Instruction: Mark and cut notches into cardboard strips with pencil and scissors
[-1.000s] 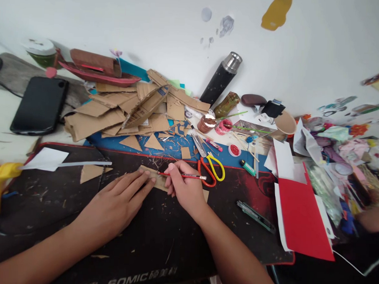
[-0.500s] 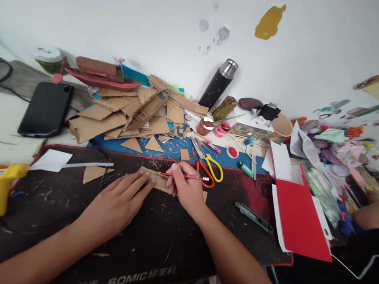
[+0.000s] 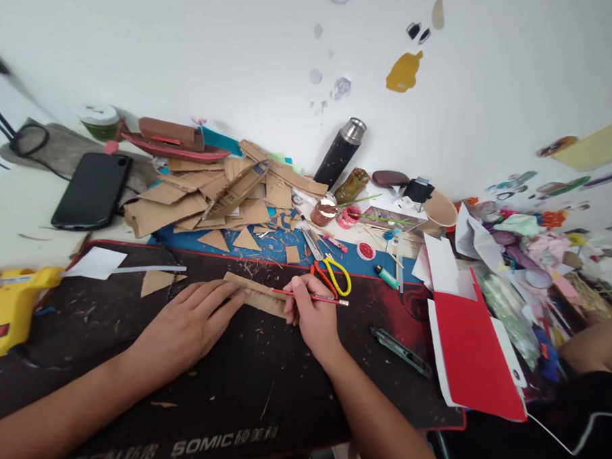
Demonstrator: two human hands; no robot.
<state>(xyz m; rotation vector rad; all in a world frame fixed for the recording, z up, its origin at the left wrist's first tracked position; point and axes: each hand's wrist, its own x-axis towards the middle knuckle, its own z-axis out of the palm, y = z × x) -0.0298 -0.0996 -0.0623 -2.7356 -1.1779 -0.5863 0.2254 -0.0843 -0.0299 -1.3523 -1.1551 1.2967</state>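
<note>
A narrow strip of cardboard (image 3: 262, 301) lies on the black desk mat (image 3: 228, 382). My left hand (image 3: 193, 312) rests flat over its left end, fingers stretched out and pressing it down. In my right hand (image 3: 312, 314) a red pencil (image 3: 328, 299) is pinched, its tip pointing left at the strip. The right fingers cover the strip's right part. Just beyond the right hand lie scissors (image 3: 338, 277) with red and yellow handles.
A yellow glue gun (image 3: 13, 308) lies at left, a utility knife (image 3: 399, 350) at right beside red paper (image 3: 478, 352). Behind are piled cardboard scraps (image 3: 175, 207), a cardboard boat (image 3: 237, 189), paint jars (image 3: 324, 210) and a black thermos (image 3: 340, 153). Another person's arm (image 3: 595, 350) shows far right.
My right hand with the pencil has shifted right along the strip, baring more cardboard between the hands. My left hand stays on the strip. The camera view has shifted slightly.
</note>
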